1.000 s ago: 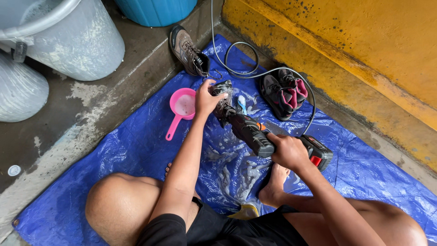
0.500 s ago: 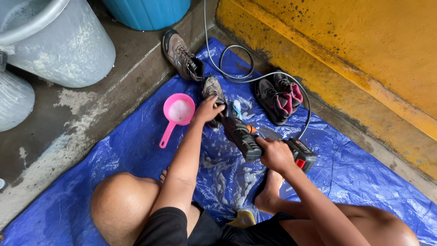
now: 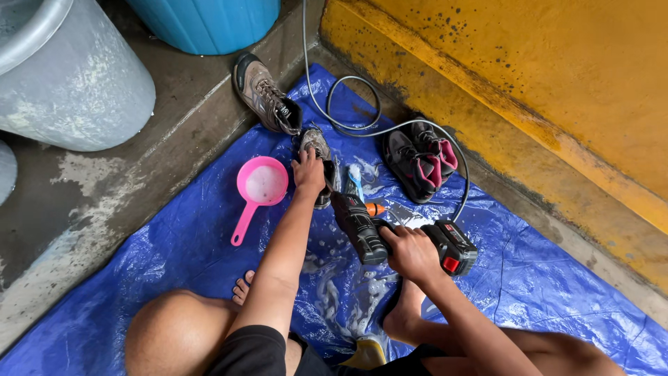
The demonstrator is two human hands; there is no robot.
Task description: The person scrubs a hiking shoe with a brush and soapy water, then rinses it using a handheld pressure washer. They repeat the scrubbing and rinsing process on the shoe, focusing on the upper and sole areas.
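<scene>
My left hand point(image 3: 309, 173) grips a brown and grey shoe point(image 3: 319, 147) lying on the wet blue tarp point(image 3: 174, 251). My right hand point(image 3: 410, 252) holds a black power tool point(image 3: 362, 226) with a red-marked battery end point(image 3: 452, 247); its nose points at the shoe. A grey hose or cable point(image 3: 362, 129) loops from the tool up past the wall. A small blue and white brush or tube point(image 3: 353, 182) lies beside the shoe. Soap foam covers the tarp in front of my feet.
A pink scoop point(image 3: 259, 188) sits left of the shoe. A second brown shoe point(image 3: 266, 95) rests at the tarp's edge, a black and pink pair point(image 3: 417, 157) by the yellow wall point(image 3: 543, 83). A grey tub point(image 3: 66, 83) and a blue tub point(image 3: 209, 21) stand on the concrete.
The view has drifted slightly; my left hand has stayed on the shoe and my right hand keeps the tool aimed at it, moved a little toward me.
</scene>
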